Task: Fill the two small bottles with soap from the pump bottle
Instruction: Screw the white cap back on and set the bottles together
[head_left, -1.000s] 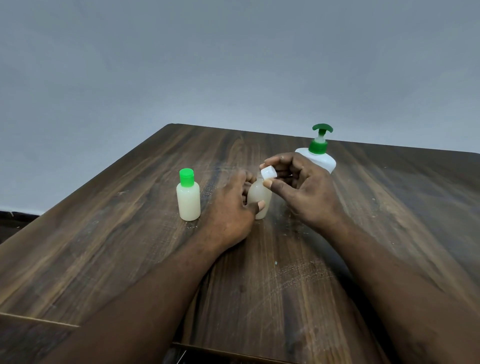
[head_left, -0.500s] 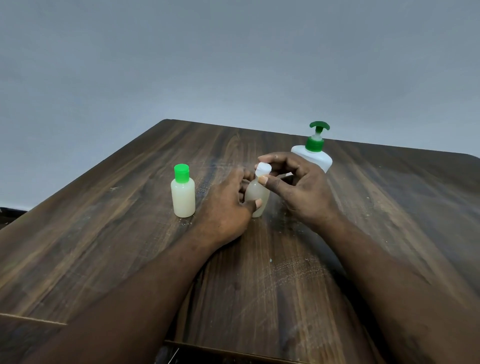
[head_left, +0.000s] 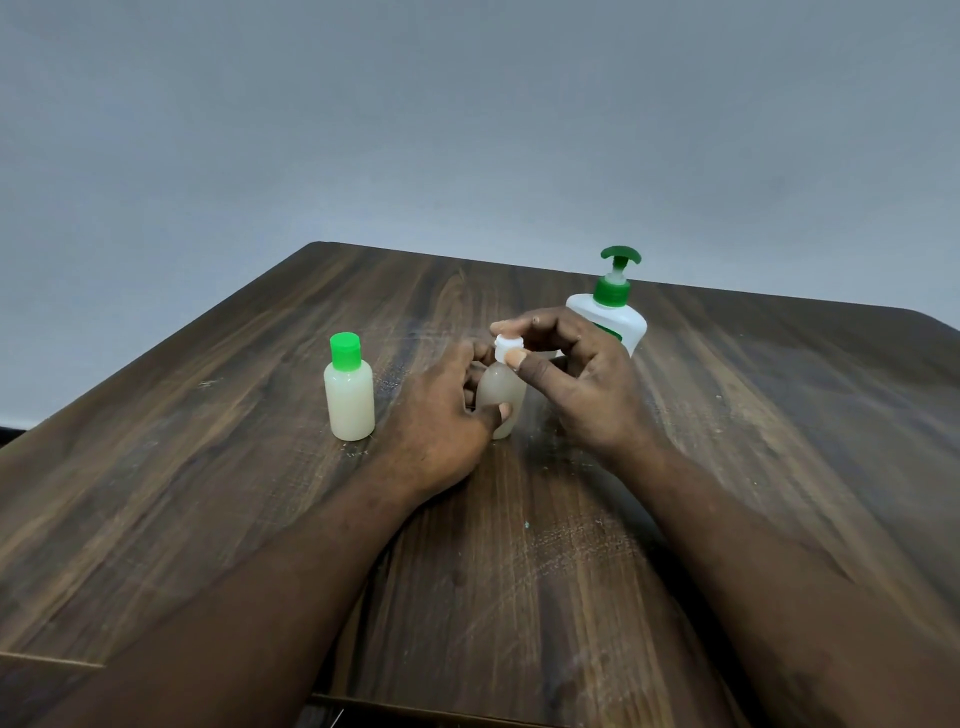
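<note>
Head view: one pump bottle (head_left: 618, 317) (far right), two small bottles: green-capped bottle (head_left: 349, 400) left; left hand (head_left: 441, 415) grips second bottle (head_left: 498, 392), right hand (head_left: 587, 395) pinches its white cap (head_left: 504, 347).

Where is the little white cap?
Head view, mid-table: the right hand pinches the white cap atop the small bottle in the left hand, right of the green-capped bottle.

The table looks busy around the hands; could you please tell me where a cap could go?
Free: the table left of the green-capped bottle, the strip between the forearms, and right of the pump bottle. Crowded: the middle, where left hand and right hand hold the small bottle and its white cap.
</note>
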